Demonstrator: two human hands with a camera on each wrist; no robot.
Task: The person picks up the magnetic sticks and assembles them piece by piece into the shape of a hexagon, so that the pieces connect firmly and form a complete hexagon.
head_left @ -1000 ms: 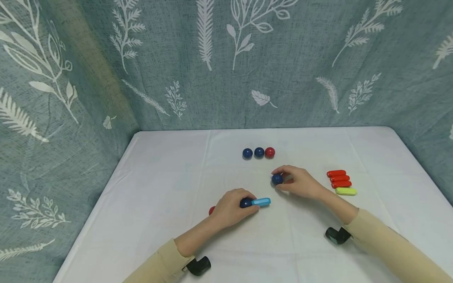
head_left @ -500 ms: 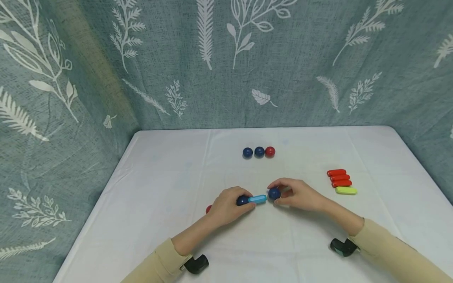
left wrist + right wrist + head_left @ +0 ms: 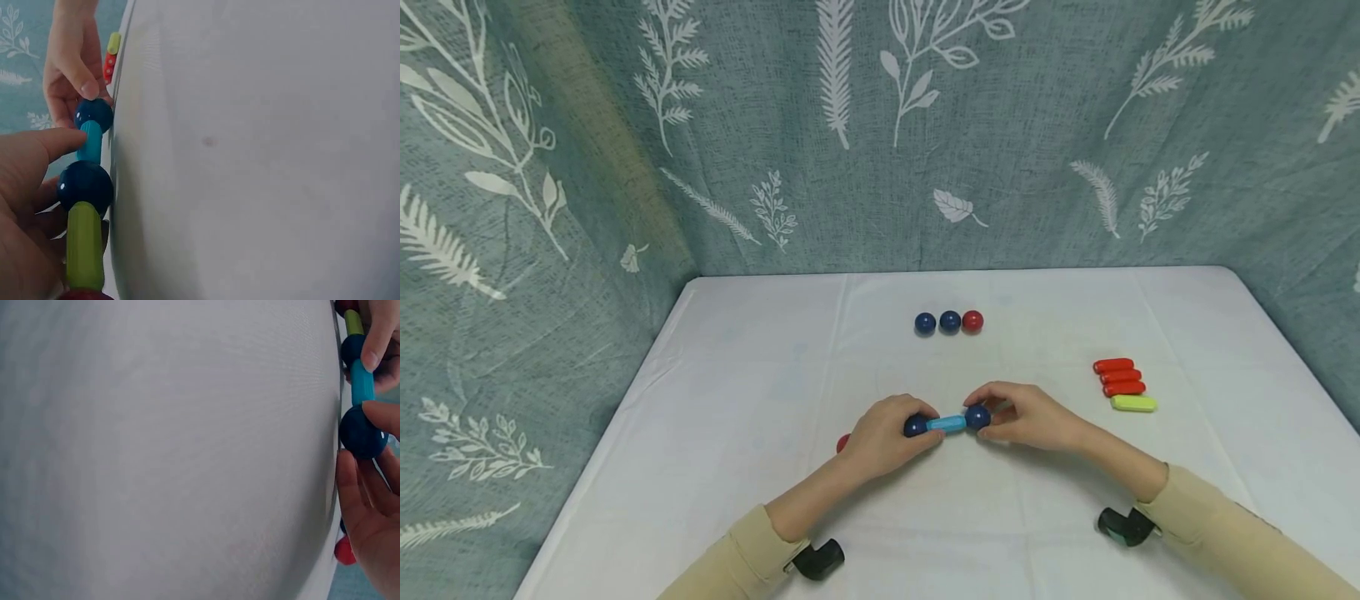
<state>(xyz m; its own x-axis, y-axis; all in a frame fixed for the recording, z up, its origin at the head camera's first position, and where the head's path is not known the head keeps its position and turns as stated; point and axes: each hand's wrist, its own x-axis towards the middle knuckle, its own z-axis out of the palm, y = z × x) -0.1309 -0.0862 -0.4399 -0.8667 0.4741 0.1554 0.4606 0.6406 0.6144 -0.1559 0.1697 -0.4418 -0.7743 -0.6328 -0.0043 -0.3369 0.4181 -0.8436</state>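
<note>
A row of toy rods and balls lies across my left hand [image 3: 887, 437]: a red ball [image 3: 842, 443], a green-yellow rod [image 3: 85, 247], a dark blue ball [image 3: 86, 187] and a light blue rod [image 3: 946, 424]. The thumb and fingers of that hand pinch the light blue rod close to the ball. From the other side, my right hand [image 3: 1030, 417] pinches a second dark blue ball [image 3: 977, 417] between thumb and fingertips. This ball sits right at the rod's free end, in line with it. In the head view the left hand hides the green-yellow rod.
Farther back on the white table [image 3: 760, 350] stand two dark blue balls [image 3: 950, 322] and a red ball [image 3: 973, 322] in a row. Several rods lie at the right, red ones [image 3: 1121, 377] and a yellow-green one [image 3: 1134, 403]. A patterned curtain [image 3: 865, 200] hangs behind.
The right hand has brought its dark blue ball nearer and leftward, from apart to the light blue rod's end. The left hand has shifted slightly left with its row.
</note>
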